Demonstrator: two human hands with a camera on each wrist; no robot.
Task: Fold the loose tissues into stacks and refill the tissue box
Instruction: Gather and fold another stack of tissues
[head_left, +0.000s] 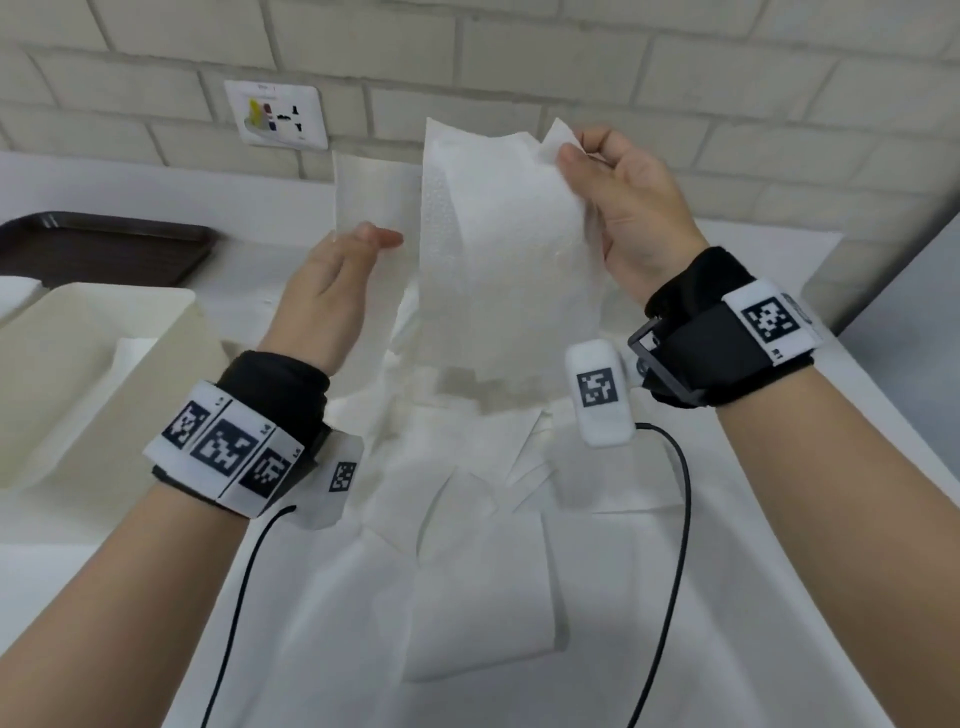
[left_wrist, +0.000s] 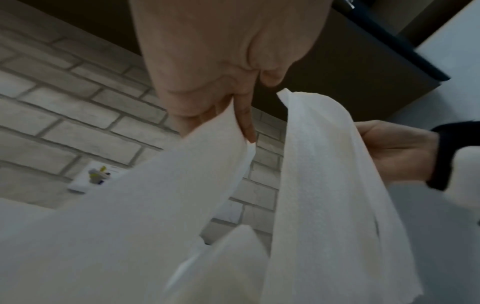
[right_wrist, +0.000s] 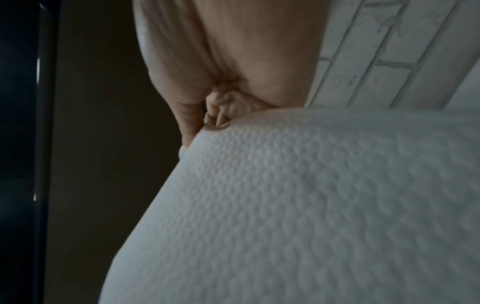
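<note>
Fingers (head_left: 574, 156) of the right hand (head_left: 631, 218) pinch the top edge of a tissue (head_left: 498, 249) raised at upper centre of the head view; the left hand (head_left: 324, 296) holds a second tissue (head_left: 371, 192) beside it. More loose tissues (head_left: 467, 545) lie on the table (head_left: 779, 597) below, and a beige tissue box (head_left: 93, 364) sits at left.

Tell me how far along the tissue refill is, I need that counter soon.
Early. Done: the cream tissue box seems to hold some white tissue. In hand: the right hand pinches one sheet; the left hand holds another sheet's edge. Left: loose tissues still cover the counter.
</note>
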